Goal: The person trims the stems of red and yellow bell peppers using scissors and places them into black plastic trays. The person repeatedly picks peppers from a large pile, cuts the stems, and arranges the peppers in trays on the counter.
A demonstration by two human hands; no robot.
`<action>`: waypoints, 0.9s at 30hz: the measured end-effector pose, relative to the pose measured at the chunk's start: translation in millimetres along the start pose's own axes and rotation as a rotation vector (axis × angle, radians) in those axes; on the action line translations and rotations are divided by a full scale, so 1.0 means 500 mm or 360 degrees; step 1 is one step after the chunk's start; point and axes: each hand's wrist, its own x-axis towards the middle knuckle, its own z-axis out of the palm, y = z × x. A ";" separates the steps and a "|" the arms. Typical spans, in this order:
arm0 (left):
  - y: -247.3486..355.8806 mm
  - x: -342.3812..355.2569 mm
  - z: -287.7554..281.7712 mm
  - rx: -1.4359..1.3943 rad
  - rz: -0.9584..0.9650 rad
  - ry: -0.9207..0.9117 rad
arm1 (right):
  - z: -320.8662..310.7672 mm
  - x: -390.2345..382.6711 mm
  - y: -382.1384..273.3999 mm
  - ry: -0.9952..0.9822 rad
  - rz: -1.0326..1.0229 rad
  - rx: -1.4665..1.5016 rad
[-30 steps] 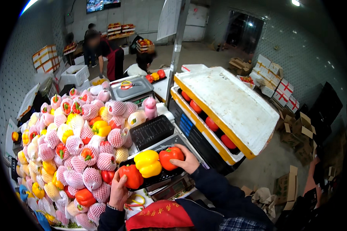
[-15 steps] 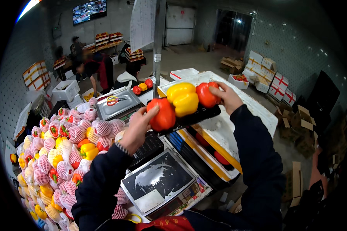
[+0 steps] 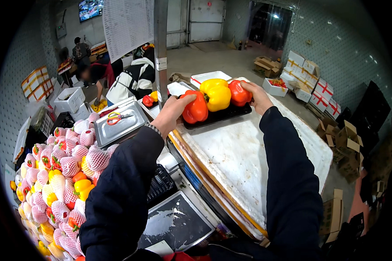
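Tray point(image 3: 220, 118), shallow, oblong, black plastic; laden, gripped at both ends

Contents: three bell peppers in one row. Glossy red bell pepper point(image 3: 194, 107) at the left end; glossy yellow bell pepper point(image 3: 216, 95) in the middle; rounded red bell pepper point(image 3: 239, 94) at the right end.

Location: ahead of the wearer, between the hands, over the far part of a broad white foam lid point(image 3: 231, 161) with yellow-taped edge. Whether the underside touches the lid cannot be told.

Long axis: left to right, from hand to hand; right end slightly higher in the view than the left.

Hands: bare, well apart, both clamped on the load. Left hand point(image 3: 170, 115) at the left end, thumb against the red pepper there; right hand point(image 3: 259, 99) at the right end, digits against the other red pepper. Grip beneath hidden. Neither hand is nearer; each has its own end.

Surroundings: upright grey metal post point(image 3: 160, 52), beyond the left hand; mound of foam-netted bell peppers point(image 3: 61, 191), left of the left sleeve; rectangular steel pan point(image 3: 127, 129) bearing red-and-yellow-handled scissors point(image 3: 119, 116), left of the post; dark flat plate with silvery rim point(image 3: 183, 217), between the forearms.
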 end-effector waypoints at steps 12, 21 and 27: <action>0.000 0.088 -0.043 0.0899 -0.0033 -0.0239 | 0.008 0.068 0.058 -0.0116 -0.0025 -0.0002; -0.029 -0.004 -0.077 0.1368 0.0656 0.0197 | 0.041 0.039 0.059 0.0032 -0.0147 -0.0404; -0.069 -0.178 -0.135 0.1032 0.0616 0.0003 | -0.047 0.038 0.031 0.0278 -0.0404 -0.1301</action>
